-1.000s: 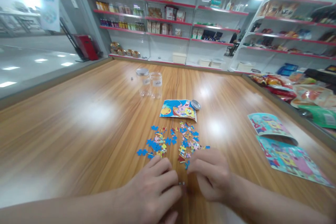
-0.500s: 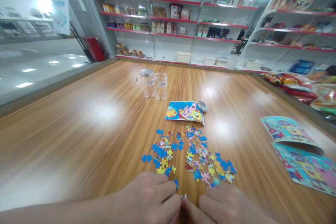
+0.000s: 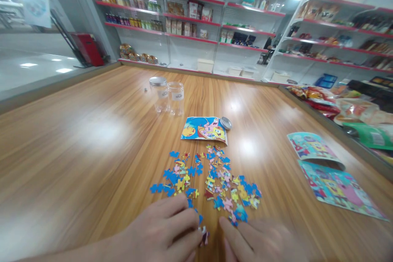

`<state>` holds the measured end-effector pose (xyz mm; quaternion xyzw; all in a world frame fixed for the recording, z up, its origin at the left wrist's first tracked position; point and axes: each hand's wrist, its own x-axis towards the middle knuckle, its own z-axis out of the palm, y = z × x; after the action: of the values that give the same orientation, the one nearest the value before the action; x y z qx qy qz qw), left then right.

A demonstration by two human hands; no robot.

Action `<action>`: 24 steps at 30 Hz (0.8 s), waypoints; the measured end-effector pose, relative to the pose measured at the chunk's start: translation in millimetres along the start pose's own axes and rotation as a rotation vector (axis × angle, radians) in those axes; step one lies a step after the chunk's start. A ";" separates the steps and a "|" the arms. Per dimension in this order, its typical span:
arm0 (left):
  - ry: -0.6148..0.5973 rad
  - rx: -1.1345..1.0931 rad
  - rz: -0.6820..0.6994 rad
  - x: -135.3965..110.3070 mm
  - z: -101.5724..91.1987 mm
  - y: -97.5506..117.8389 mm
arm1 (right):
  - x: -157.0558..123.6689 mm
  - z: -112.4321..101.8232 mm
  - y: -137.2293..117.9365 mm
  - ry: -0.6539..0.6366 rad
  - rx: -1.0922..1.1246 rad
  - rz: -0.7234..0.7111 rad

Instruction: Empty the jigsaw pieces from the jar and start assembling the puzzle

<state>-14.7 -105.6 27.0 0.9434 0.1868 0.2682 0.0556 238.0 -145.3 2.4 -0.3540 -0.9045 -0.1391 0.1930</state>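
Loose jigsaw puzzle pieces, blue, yellow and pink, lie spread on the wooden table in front of both hands. My left hand is closed at the lower middle, its fingers curled. A small white and dark purple puzzle piece shows at its fingertips. To the right, my right hand is partly blurred, its index finger stretched forward beside a blue piece. Nothing shows in that hand. Beyond the pieces lies a cartoon picture card, its near right corner curled up.
A round metal lid rests at the card's right corner. Two clear jars stand farther back, one lidded jar and one open jar. Two more picture cards lie at the right. Stocked shelves rise behind the table.
The view has swung right, so the scene sits farther left. My hands have parted slightly; the right index finger has moved forward to the blue piece. A puzzle piece now shows at my left fingertips.
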 end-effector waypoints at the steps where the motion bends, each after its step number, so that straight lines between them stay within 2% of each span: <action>1: 0.003 0.004 0.000 -0.2 0.3 -0.5 | 4.0 0.1 0.6 0.006 0.027 0.008; 5: -0.032 -0.026 0.014 -2.9 3.9 -2.4 | 21.6 -5.4 9.4 0.066 0.123 0.031; 7: -0.054 -0.044 0.023 -3.6 4.2 -3.0 | 26.0 -9.0 15.6 0.076 0.138 0.090; 10: -0.091 -0.049 0.000 -2.1 1.4 -3.5 | 25.6 -8.6 22.3 0.017 0.132 0.242; 12: -0.078 -0.048 -0.052 -0.2 -0.8 -3.8 | 22.7 -4.1 24.1 -0.019 0.128 0.276; 16: -0.043 -0.103 -0.172 1.7 -0.9 -5.5 | 19.3 5.4 25.4 -0.049 0.157 0.278; 19: 0.002 -0.139 -0.201 1.0 0.5 -8.7 | 21.3 5.0 26.6 -0.014 0.204 0.265; 21: 0.056 -0.154 -0.183 1.0 -0.2 -12.8 | 24.0 1.7 26.2 0.045 0.243 0.205; 24: 0.126 -0.133 -0.170 2.3 -2.5 -20.8 | 27.8 -0.8 22.3 0.100 0.272 0.036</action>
<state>-20.9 -85.4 26.0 0.8998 0.2508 0.3330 0.1289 234.9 -113.5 18.1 -0.3334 -0.8977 -0.0293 0.2865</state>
